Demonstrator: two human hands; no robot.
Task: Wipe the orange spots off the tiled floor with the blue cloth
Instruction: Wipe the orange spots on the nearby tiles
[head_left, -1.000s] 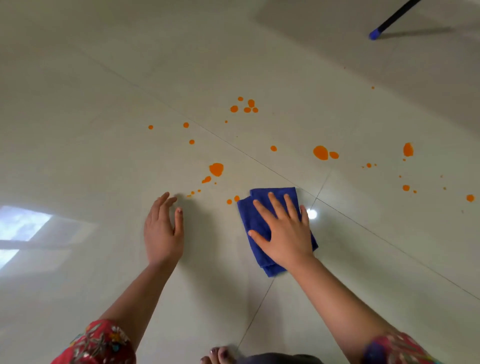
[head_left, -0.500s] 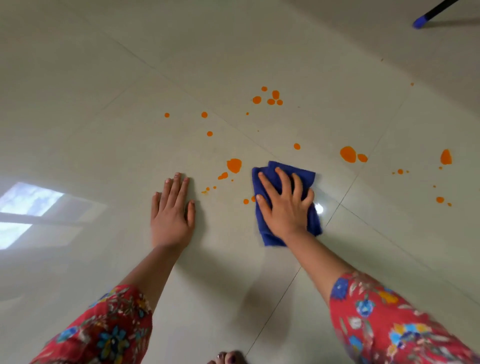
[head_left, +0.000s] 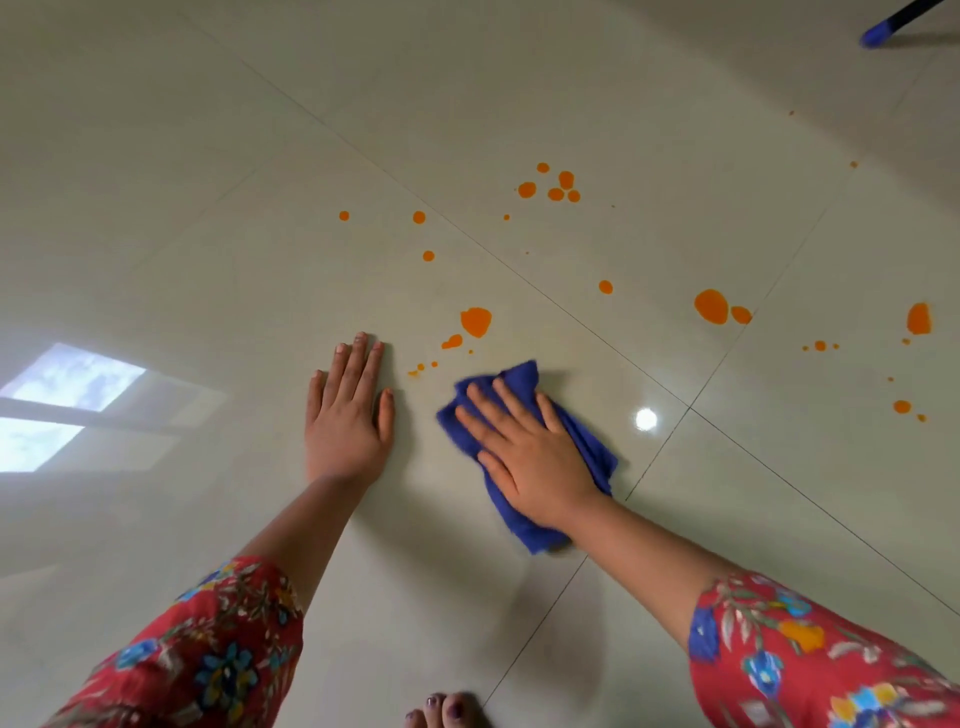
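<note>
A crumpled blue cloth (head_left: 587, 447) lies on the glossy pale tiled floor (head_left: 519, 104). My right hand (head_left: 524, 457) presses flat on it with spread, straight fingers. My left hand (head_left: 348, 415) rests flat on the floor to the left of the cloth, fingers straight, holding nothing. Orange spots lie beyond both hands: a large blob (head_left: 476, 321) with small drops trailing toward the cloth, a cluster (head_left: 556, 187) farther off, a big pair (head_left: 712, 306) to the right, and more (head_left: 918, 318) at the far right edge.
A dark pole with a blue tip (head_left: 878, 34) reaches in at the top right corner. My toes (head_left: 447, 709) show at the bottom edge. A window reflection (head_left: 57, 405) glares on the floor at left, and a lamp glint (head_left: 645, 419) beside the cloth.
My right hand has slid the cloth left and toward me, over the two small drops that lay by its left edge; they no longer show. The cloth has bunched up. My left hand stays planted.
</note>
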